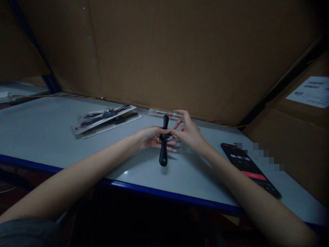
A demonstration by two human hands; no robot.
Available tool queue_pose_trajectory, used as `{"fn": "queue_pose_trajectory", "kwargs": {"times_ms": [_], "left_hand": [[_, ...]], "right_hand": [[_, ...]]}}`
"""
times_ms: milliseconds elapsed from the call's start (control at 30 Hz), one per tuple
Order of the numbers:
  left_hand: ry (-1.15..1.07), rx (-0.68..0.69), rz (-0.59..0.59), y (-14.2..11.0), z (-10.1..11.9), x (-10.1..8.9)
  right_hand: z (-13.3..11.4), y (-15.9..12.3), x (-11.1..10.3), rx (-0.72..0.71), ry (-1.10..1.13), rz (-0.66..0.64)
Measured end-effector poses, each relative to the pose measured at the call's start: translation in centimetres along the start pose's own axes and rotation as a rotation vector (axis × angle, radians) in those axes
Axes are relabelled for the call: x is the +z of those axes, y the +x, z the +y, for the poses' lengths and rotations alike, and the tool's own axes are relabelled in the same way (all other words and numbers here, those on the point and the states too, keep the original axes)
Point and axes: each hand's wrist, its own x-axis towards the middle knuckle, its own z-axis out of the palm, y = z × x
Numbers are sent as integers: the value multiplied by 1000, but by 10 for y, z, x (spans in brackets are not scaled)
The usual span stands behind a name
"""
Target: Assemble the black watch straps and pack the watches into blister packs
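A black spokeshave (163, 154) is held over the table, its two handles pointing away from and towards me. My left hand (149, 136) grips its middle from the left, the thumb on top and the fingers spread underneath. From the right, my right hand (188, 132) reaches to the same middle part, thumb and fingertip pinched at the metal plate while other fingers stay raised. Whatever small part lies in that pinch is too small to make out.
Two blister packs (108, 120) with black tools lie stacked on the left of the table (84, 157). Another flat pack (164, 113) lies by the cardboard wall (164, 61). A phone (250, 168) running a timer rests at the right, near my forearm. Wires run along the back edge.
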Motion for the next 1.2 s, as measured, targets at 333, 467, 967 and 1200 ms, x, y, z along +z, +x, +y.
{"fn": "queue_pose_trajectory", "kwargs": {"times_ms": [333, 467, 967, 1200], "left_hand": [[-54, 125, 202, 9, 3, -14], [-62, 135, 218, 8, 3, -14], [-164, -35, 188, 9, 5, -12], [-155, -20, 144, 9, 0, -9]], "right_hand": [[84, 38, -73, 293, -528, -7], [103, 38, -75, 395, -532, -159], [21, 19, -41, 338, 93, -169], [-3, 10, -21, 109, 178, -94]]}}
